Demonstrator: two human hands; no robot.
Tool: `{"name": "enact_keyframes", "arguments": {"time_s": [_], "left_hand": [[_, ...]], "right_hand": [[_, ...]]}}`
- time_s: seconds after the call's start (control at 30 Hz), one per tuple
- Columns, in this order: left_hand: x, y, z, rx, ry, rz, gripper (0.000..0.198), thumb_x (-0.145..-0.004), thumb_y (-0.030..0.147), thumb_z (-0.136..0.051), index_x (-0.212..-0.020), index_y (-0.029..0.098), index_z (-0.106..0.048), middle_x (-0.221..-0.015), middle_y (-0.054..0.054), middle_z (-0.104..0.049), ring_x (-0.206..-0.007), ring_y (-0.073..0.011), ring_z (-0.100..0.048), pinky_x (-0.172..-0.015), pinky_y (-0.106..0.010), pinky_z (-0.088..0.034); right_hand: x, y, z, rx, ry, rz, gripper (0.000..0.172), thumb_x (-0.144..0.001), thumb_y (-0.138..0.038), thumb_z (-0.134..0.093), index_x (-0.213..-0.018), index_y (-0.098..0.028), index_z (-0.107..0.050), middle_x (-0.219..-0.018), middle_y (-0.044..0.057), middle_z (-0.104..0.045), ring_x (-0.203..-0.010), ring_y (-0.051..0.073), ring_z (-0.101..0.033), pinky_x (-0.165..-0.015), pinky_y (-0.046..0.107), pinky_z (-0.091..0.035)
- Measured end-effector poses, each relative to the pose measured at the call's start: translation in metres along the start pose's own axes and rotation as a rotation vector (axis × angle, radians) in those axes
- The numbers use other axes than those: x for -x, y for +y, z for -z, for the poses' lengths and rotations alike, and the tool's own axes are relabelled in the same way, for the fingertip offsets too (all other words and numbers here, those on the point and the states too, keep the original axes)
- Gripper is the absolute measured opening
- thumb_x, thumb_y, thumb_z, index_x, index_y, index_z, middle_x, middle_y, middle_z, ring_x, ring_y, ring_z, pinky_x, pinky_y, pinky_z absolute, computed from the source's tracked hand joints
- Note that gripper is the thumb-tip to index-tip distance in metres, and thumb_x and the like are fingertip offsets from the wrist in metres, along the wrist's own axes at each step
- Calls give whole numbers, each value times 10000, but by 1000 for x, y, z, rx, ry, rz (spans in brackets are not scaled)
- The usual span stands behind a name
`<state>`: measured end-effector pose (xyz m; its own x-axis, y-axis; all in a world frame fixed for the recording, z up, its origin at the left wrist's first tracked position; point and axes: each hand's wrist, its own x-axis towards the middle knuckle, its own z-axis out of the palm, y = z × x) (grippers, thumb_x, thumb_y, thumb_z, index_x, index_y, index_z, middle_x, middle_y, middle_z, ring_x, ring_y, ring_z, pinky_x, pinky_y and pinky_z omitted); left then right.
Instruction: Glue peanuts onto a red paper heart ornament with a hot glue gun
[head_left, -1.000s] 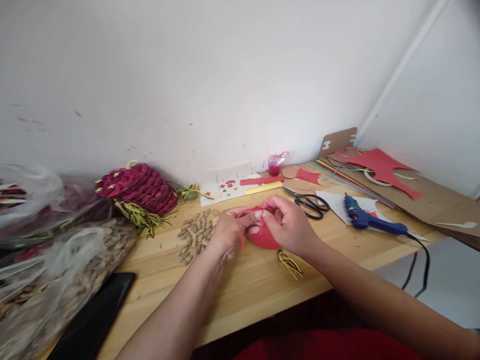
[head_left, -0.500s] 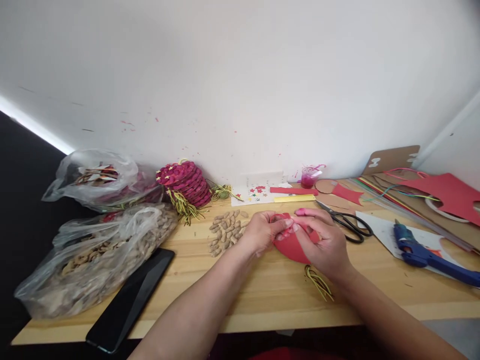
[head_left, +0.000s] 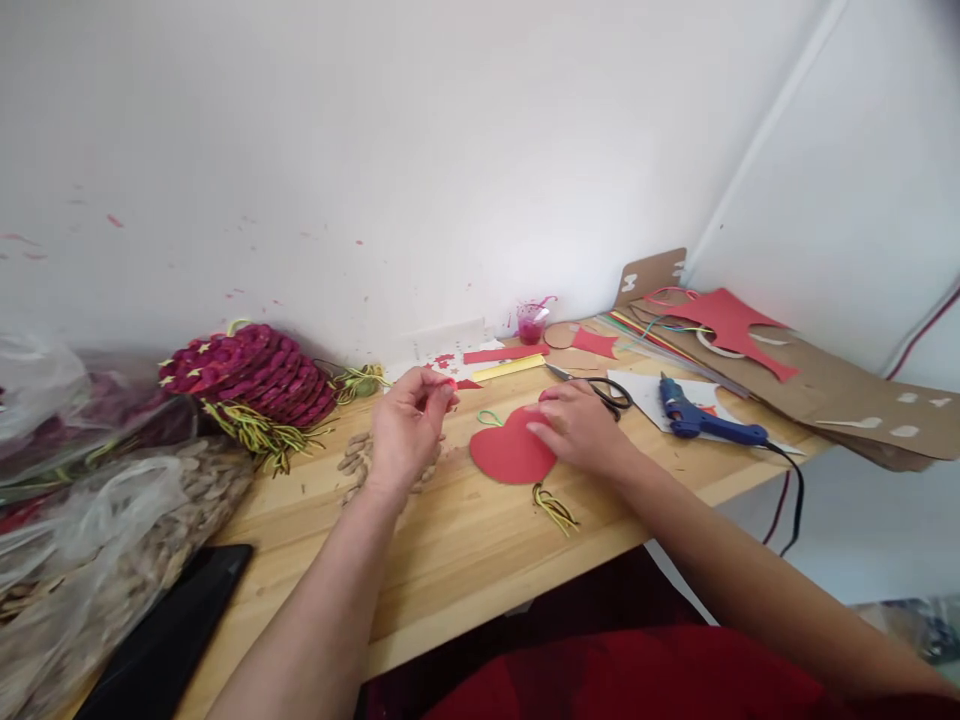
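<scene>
My left hand [head_left: 411, 422] is raised over the peanuts [head_left: 352, 458], thumb and finger pinched on a small red piece [head_left: 451, 384] too small to make out. On the table lies a red heart-shaped card [head_left: 510, 450], with a green string loop [head_left: 490, 418] at its top and a yellow-and-dark yarn tassel [head_left: 555, 510] at its lower tip. My right hand [head_left: 581, 425] is open at the card's right edge, its fingers stretched out and covering that side. Scissors [head_left: 619, 400] are just behind it, partly hidden.
A blue glue gun [head_left: 709, 425] lies on white paper at right, its cord hanging over the edge. Cardboard [head_left: 847, 400] and red card scraps [head_left: 739, 320] are beyond. Stacked magenta peanut-covered pieces [head_left: 247, 385], plastic bags [head_left: 112, 540] and a black phone [head_left: 169, 635] are at left.
My hands have come apart. The left moved left with the small red piece; the right let go, and the heart card now lies flatter on the table. The view has turned right.
</scene>
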<state>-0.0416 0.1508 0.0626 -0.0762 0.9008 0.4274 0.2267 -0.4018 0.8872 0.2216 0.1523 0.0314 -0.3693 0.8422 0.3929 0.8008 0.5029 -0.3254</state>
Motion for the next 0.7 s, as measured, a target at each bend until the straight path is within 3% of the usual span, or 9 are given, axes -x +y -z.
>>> {"name": "enact_keyframes", "arguments": {"time_s": [0.1, 0.27, 0.47, 0.6, 0.7], "left_hand": [[-2, -3, 2, -27, 56, 18, 144, -850, 329, -718, -884, 202, -661, -730, -16, -743, -677, -162, -709, -672, -269, -552], [-3, -8, 4, -109, 60, 35, 122, -844, 317, -695, -883, 202, -684, -728, -15, -751, -697, -167, -726, -692, -275, -565], [-3, 1, 13, -222, 65, 30, 176, -850, 381, -721, -859, 205, -736, -763, -19, -759, -636, -153, -657, -624, -266, -514], [2, 20, 28, -391, 122, -97, 163, -829, 387, -761, -831, 227, -789, -815, -23, -762, -696, -173, -653, -654, -288, -508], [19, 32, 47, -434, 97, -69, 161, -828, 397, -767, -844, 242, -808, -773, -11, -764, -665, -174, -662, -631, -285, -505]], "right_hand": [[3, -4, -4, 105, -143, -71, 382, -946, -491, -701, -1245, -284, -819, -1324, 144, -715, -1232, 336, -583, -1120, 518, -365], [1, -9, -2, 193, -252, -163, 515, -965, -615, -631, -1380, -330, -741, -1424, 143, -654, -1319, 388, -492, -1106, 553, -348], [3, -9, -4, 181, -213, -244, 707, -928, -652, -654, -1504, -244, -623, -1497, 197, -579, -1367, 423, -452, -1084, 559, -382], [5, -10, -3, 155, -225, -192, 556, -967, -603, -620, -1463, -356, -656, -1510, 151, -578, -1371, 411, -455, -1064, 569, -392], [5, -12, -3, 167, -239, -197, 538, -983, -606, -578, -1427, -321, -688, -1508, 164, -583, -1378, 424, -455, -1072, 601, -385]]}}
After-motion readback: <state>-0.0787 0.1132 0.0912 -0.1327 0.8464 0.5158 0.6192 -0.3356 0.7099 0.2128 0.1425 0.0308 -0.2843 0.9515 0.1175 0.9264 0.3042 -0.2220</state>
